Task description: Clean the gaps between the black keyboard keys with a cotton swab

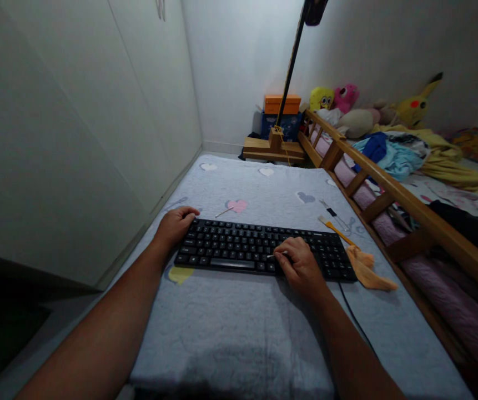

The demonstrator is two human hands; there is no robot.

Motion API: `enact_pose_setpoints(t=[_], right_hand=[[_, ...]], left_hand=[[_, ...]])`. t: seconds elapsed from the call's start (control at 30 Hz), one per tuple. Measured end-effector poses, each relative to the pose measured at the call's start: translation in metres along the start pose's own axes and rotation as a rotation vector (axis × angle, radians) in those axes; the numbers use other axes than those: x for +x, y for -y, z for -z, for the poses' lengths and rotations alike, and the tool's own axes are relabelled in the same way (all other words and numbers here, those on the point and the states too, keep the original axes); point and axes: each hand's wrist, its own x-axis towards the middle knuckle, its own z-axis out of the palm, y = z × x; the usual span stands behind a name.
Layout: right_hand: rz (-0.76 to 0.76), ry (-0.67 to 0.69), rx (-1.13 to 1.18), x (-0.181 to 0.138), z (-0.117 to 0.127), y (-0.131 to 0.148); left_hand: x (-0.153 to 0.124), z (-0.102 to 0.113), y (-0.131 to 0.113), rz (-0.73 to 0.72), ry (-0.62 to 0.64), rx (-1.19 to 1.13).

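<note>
A black keyboard (230,244) lies flat across the cloth-covered table. At its left end, my left hand (176,223) grips the upper corner, thumb along the edge, with the fingers partly hidden. My right hand (299,264) rests over the right-centre keys, pinching a thin white cotton swab (270,256) whose tip points left to the keys. Another cotton swab (224,211) lies on the cloth behind the keyboard. Beyond the keyboard's right end are a brush (336,229) with an orange handle, metal tweezers (332,213) with a black band, and a crumpled orange cloth (366,269).
The keyboard's cable (355,316) runs toward the front right. A wooden bed rail (372,166) borders the table's right side, and a white cabinet (97,111) stands on the left. Behind the table, a wooden stand base (259,147) carries a dark pole (291,66).
</note>
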Motion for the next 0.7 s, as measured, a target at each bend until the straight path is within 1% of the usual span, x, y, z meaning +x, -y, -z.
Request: enact_pose_setpoints(t=[0.3,0.57,0.7], right_hand=[[0.007,-0.034,-0.028,0.0001,-0.0047,-0.0027],[-0.027,-0.068,-0.044,-0.0004,0.0005,-0.0027],[-0.018,-0.075,-0.047,-0.0005,0.0025,-0.0037]], left_hand=[[-0.0006,0.0017,-0.0030,-0.003,0.006,0.015],[-0.0007,0.0009,-0.0013,0.005,0.013,0.006],[-0.0002,-0.0002,0.0006,0.011,0.008,-0.007]])
